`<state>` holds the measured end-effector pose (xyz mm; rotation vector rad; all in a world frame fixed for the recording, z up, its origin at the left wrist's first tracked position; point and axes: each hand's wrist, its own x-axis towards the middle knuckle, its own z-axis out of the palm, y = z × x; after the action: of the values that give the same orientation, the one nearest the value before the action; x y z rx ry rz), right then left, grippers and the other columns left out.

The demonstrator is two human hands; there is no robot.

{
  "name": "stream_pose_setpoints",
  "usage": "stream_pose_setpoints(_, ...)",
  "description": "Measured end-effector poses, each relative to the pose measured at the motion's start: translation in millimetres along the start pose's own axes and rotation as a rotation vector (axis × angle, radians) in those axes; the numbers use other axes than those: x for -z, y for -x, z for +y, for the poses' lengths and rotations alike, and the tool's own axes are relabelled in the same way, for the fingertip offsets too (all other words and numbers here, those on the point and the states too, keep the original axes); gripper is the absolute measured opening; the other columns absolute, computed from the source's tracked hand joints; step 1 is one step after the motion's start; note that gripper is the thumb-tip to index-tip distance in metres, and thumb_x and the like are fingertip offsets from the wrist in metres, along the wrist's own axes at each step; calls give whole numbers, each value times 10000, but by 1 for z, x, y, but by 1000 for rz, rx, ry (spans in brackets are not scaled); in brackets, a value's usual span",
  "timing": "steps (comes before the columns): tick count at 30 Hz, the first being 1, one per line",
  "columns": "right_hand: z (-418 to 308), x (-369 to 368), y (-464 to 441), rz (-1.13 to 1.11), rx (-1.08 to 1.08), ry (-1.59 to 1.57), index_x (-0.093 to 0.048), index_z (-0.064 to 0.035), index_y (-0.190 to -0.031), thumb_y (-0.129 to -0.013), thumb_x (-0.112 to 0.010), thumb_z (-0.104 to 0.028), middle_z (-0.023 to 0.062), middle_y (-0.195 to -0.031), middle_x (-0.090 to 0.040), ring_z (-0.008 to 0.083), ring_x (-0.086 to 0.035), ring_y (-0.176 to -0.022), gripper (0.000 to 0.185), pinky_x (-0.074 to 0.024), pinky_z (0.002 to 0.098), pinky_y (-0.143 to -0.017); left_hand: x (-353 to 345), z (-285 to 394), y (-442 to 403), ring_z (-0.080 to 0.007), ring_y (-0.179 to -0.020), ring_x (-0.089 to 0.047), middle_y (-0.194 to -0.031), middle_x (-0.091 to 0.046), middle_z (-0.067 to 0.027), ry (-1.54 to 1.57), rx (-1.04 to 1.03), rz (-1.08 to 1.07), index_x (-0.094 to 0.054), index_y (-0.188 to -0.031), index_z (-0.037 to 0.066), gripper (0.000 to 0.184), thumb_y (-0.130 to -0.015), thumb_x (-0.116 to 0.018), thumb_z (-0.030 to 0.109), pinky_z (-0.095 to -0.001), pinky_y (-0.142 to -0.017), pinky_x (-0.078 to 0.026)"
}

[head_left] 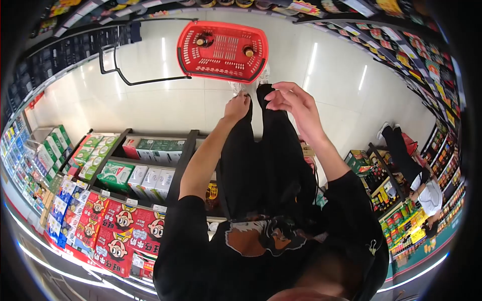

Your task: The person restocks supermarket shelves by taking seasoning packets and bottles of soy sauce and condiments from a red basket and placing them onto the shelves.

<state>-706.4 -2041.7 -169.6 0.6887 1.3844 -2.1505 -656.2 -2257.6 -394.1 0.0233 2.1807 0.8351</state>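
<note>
My left hand point(237, 106) is closed, its fingers curled near my left knee; whatever it may hold is hidden. Raised over my other leg, my right hand point(293, 100) has its fingers bent but apart, with nothing between them. Just beyond my feet, a red shopping basket point(226, 48) sits on the pale tiled floor. Inside it are two dark bottles, one on the left point(202, 41) and one on the right point(248, 51). Neither hand touches the basket.
A long black handle point(150, 81) extends left from the basket. Stacked red milk cartons point(118, 236) and green and white boxes point(115, 175) fill a shelf at the left. Another person point(427, 193) stands at the far right. Stocked shelves point(422, 65) curve along the upper right.
</note>
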Motion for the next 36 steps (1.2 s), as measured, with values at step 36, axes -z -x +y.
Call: stream_pose_setpoints(36,106,93,-54,11,-55,560,-569,-3,-1275,-1058,-541,-173,115,-1143,-695,205,-678,-1084,277,-509,337,-964,7,-41,-126,-456,-839,-694,-837,-692,-280,293,166,238,-587,-1135,-43,580,-956,-599,509,-502,-727,-529)
